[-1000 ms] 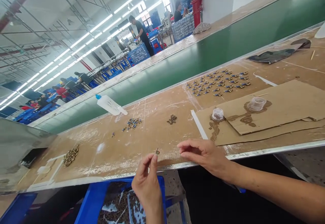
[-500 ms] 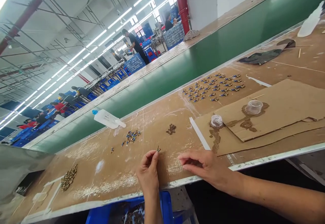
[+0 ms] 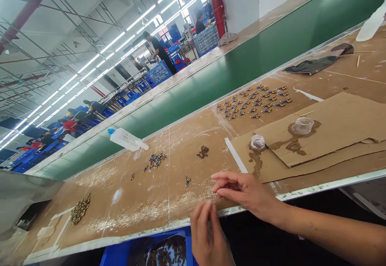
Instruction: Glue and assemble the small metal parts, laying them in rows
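My left hand (image 3: 208, 234) is below the table edge, its back to the camera and its fingers pressed together pointing up; what they hold, if anything, is hidden. My right hand (image 3: 245, 191) rests on the brown worktable (image 3: 144, 201) just above it, fingers curled in a loose pinch. A single small blue-and-gold part (image 3: 187, 181) lies alone on the table left of my right hand. Farther back are a little heap of blue-and-gold parts (image 3: 155, 159) and a small dark heap (image 3: 203, 151).
Rows of finished parts (image 3: 253, 101) lie by the green conveyor belt (image 3: 241, 65). A glue bottle (image 3: 125, 138), two small clear cups (image 3: 257, 141) (image 3: 302, 125) on stained cardboard (image 3: 337, 125), a brass heap (image 3: 80, 209), and a blue bin (image 3: 169, 252) below. People work far off.
My left hand has let go of the small part, which now lies on the table, and has dropped down and right toward my right hand. My right hand has hardly moved.
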Demonstrator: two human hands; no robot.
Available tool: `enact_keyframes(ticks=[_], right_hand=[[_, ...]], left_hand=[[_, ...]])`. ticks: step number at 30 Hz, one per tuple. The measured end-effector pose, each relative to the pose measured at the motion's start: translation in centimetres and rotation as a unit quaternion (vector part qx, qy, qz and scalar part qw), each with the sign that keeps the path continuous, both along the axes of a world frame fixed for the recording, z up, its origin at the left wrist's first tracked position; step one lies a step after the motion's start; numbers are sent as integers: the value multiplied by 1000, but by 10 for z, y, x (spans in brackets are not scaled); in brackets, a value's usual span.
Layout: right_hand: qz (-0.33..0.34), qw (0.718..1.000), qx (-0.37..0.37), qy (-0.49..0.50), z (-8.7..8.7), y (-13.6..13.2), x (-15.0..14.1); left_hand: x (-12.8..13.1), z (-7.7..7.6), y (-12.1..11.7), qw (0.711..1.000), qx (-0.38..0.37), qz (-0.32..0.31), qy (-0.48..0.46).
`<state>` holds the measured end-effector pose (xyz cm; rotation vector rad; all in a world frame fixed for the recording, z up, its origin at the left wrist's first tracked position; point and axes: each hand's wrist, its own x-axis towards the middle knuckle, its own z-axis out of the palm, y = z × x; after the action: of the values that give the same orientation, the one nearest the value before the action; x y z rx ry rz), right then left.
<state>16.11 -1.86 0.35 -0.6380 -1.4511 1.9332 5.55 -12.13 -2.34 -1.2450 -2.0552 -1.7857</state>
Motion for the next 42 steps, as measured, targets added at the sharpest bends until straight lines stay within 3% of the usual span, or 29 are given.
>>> enact_keyframes(ticks=[3, 5, 10, 16, 23, 35, 42], right_hand=[[23, 976, -204, 69, 11, -3, 3], [35, 949, -297, 100, 18, -7, 6], [51, 917, -375, 130, 23, -17, 10], [60, 907, -395, 131, 21, -24, 12], [55, 918, -379, 102, 18, -26, 13], [51, 950, -301, 65, 25, -31, 17], [33, 976, -215, 6, 27, -30, 17]], left_hand=[[29, -4, 0, 994, 72, 9, -82], [38, -3, 2, 988, 99, 27, -115], [45, 6, 7, 982, 136, 39, -123], [49, 16, 8, 979, 145, 34, -141], [50, 22, 4, 986, 119, 11, -119], [48, 30, 3, 989, 107, 8, -101], [46, 26, 1, 990, 108, 12, -86]])
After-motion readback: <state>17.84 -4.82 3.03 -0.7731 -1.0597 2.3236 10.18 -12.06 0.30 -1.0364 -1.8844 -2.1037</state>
